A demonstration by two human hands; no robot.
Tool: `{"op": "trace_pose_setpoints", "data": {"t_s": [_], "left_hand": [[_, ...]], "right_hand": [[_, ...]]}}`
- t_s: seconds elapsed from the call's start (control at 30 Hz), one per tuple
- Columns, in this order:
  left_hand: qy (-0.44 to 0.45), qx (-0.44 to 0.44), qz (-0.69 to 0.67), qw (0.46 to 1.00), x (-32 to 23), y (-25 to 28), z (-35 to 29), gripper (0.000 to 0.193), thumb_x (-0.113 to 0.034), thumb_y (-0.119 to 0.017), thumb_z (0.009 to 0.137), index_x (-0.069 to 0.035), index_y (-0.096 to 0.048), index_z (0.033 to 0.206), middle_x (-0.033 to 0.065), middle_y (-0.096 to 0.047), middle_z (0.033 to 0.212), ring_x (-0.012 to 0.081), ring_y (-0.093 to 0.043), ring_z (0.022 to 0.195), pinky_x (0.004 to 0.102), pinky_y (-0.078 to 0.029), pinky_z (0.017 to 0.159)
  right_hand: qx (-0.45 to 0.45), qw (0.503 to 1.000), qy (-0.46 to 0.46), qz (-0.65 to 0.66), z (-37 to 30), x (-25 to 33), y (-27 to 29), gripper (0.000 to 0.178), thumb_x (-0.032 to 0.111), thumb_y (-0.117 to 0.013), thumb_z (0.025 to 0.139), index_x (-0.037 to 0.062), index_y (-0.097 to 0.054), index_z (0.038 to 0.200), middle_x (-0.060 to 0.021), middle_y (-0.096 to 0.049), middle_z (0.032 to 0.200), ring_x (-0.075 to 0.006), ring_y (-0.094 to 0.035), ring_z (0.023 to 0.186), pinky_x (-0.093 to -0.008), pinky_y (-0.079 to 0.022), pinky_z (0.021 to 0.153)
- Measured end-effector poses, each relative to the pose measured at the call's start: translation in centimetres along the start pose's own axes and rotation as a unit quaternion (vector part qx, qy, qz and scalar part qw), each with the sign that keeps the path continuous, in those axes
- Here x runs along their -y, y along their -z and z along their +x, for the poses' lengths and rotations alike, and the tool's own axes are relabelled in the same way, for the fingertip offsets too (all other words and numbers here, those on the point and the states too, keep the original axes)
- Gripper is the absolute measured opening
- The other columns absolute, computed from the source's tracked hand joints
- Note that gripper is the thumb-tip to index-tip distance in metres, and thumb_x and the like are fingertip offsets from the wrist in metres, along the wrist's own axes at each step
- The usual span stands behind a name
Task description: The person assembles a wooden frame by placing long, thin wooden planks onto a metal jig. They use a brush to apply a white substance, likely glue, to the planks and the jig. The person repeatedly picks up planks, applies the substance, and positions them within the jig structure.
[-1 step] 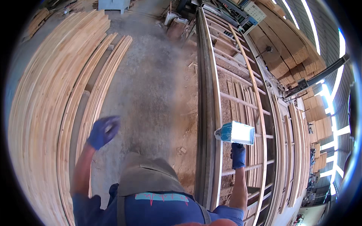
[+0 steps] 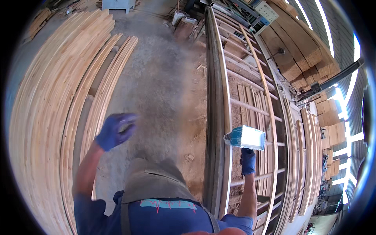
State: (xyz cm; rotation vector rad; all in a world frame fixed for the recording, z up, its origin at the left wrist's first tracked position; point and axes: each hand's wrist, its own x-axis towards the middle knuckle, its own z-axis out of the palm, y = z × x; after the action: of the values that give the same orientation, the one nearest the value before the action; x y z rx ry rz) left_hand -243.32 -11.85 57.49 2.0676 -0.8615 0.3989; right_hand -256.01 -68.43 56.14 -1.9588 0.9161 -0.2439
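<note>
One view only, head camera, looking down.

Right hand [image 2: 248, 161], blue-gloved, clenched on grip of teal-and-silver handheld power tool [image 2: 244, 137]; tool body at inner edge of long grey-brown timber frame rail [image 2: 214, 117], above thin wooden cross slats [image 2: 250, 105]. Exact contact point with rail hidden by tool body.

Left hand [image 2: 116, 130], blue-gloved, raised clear over rough grey concrete floor [image 2: 164, 86], blurred; fingers curled, holding nothing that can be made out.

Recommended practice, as judged: tool kept square to rail, wrist straight, free hand well apart from working end, stance steady beside frame.

Materials: pale, long, narrow planed boards [image 2: 51, 117] stacked at left, smooth, grain lengthwise. Rail weathered, dull. Sawdust and wood chips [image 2: 189, 157] scattered on floor. Stacked sawn timber blocks [image 2: 301, 58] at upper right, rough-ended.
</note>
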Motion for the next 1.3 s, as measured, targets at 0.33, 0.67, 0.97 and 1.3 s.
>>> {"op": "trace_pose_setpoints", "data": {"t_s": [0.33,0.67,0.97,1.3], "left_hand": [[-0.384,0.162,-0.296,0.859,2.5,-7.0,42.2,0.027,-0.023,-0.062,0.087,-0.006,-0.063,0.109,0.0061,-0.063,0.091,0.0205,-0.059,0.075,0.0410,-0.047,0.074],[-0.073,0.329,-0.826,0.451,21.9,-8.2,64.1,0.038,-0.029,-0.060,0.089,-0.005,-0.058,0.117,0.0106,-0.059,0.103,0.0246,-0.057,0.089,0.0435,-0.044,0.084],[0.006,0.334,-0.899,0.282,40.3,-9.0,84.8,0.047,-0.036,-0.059,0.090,-0.003,-0.054,0.124,0.0146,-0.056,0.114,0.0282,-0.055,0.101,0.0458,-0.042,0.092],[0.105,0.246,-0.943,0.198,56.9,-12.4,106.0,0.058,-0.042,-0.057,0.091,-0.002,-0.050,0.132,0.0191,-0.053,0.127,0.0323,-0.053,0.114,0.0484,-0.040,0.102]], "right_hand": [[0.015,0.998,0.053,0.025,30.8,15.0,-16.5,0.019,0.025,-0.064,0.093,0.0098,-0.061,0.082,0.0042,-0.047,0.057,-0.0063,-0.041,0.044,-0.0250,-0.030,0.038],[0.033,0.998,0.011,0.043,55.3,31.3,-29.2,0.018,0.026,-0.064,0.092,0.0116,-0.059,0.082,0.0046,-0.048,0.059,-0.0060,-0.042,0.045,-0.0238,-0.032,0.040],[0.000,0.998,-0.024,0.050,73.5,44.9,-41.1,0.020,0.027,-0.065,0.092,0.0100,-0.059,0.082,0.0036,-0.049,0.058,-0.0052,-0.041,0.043,-0.0232,-0.032,0.038],[0.018,1.000,0.015,0.020,97.7,57.5,-52.3,0.012,0.022,-0.064,0.090,0.0110,-0.061,0.089,0.0048,-0.050,0.061,-0.0051,-0.041,0.045,-0.0222,-0.032,0.040]]}}
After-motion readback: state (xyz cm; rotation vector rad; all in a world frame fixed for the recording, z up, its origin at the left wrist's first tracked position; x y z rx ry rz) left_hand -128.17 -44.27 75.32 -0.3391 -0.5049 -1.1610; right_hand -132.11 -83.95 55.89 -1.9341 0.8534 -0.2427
